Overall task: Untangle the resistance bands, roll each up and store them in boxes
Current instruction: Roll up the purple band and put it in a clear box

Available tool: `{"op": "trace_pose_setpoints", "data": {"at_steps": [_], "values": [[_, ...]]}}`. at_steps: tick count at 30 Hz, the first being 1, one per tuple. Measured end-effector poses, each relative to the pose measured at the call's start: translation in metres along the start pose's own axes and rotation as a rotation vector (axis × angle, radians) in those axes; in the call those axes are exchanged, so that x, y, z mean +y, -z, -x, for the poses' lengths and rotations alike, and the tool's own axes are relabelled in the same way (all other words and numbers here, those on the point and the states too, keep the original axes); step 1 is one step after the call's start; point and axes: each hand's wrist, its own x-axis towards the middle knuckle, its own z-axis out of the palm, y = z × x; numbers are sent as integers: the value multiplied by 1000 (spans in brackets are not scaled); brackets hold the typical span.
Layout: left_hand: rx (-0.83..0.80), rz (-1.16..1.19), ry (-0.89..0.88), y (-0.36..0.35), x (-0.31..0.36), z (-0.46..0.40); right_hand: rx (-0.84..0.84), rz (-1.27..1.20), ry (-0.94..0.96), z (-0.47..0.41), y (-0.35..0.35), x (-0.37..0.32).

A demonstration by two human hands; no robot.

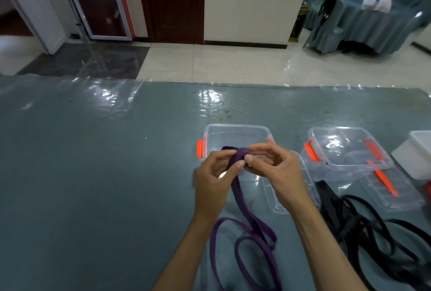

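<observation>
Above the open clear box: left hand and right hand both curled, pinching the rolled end of the purple band. Remainder trailing in loops on the table. Nearby right: black bands, tangled; second clear box.
</observation>
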Motion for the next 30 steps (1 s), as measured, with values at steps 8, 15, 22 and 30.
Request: {"op": "trace_pose_setpoints", "data": {"at_steps": [8,15,22,30], "values": [[-37,-6,-141,7,34,4,89,-190,85,21,-25,-17],[-9,-6,-128,5,59,12,116,-114,135,35,-38,-19],[-5,-51,-136,-4,57,16,71,23,167,38,-31,-20],[-36,-348,-269,-1,37,12,231,-126,43,33,-31,-20]]}}
